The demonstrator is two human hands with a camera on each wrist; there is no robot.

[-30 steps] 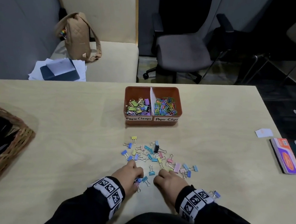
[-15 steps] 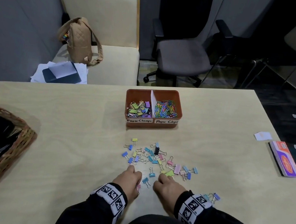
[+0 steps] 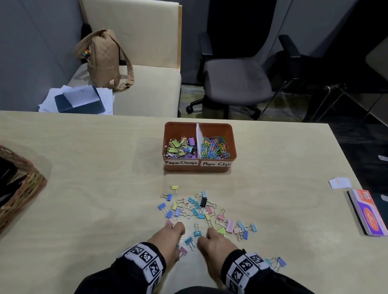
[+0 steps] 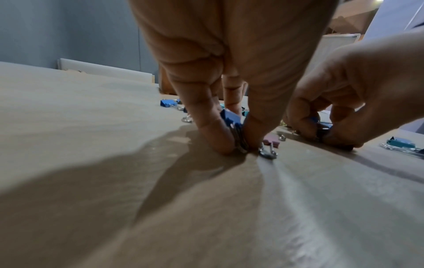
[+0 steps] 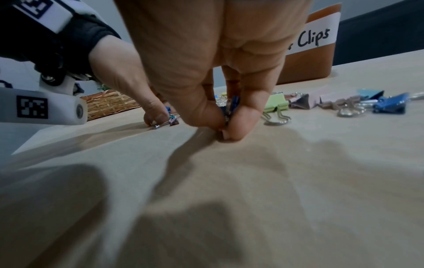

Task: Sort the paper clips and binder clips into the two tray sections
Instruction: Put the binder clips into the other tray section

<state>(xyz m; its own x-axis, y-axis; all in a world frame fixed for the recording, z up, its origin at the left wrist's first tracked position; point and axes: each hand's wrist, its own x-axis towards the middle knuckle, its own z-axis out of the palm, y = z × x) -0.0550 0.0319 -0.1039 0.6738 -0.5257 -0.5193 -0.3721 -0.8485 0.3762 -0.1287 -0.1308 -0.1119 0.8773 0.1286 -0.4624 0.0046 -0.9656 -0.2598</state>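
Pick-up step: your left hand [image 4: 231,76] and right hand [image 5: 206,59] each pinch a blue binder clip [image 4: 230,117] off the desk [image 3: 88,183], at the near edge of the scattered binder clips [image 3: 205,214]. Next, you should lift both and carry them to the tray [image 3: 197,168], far side, left section, labelled Paper Clamps

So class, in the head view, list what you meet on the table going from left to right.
wicker basket → left hand → right hand → white card → orange booklet
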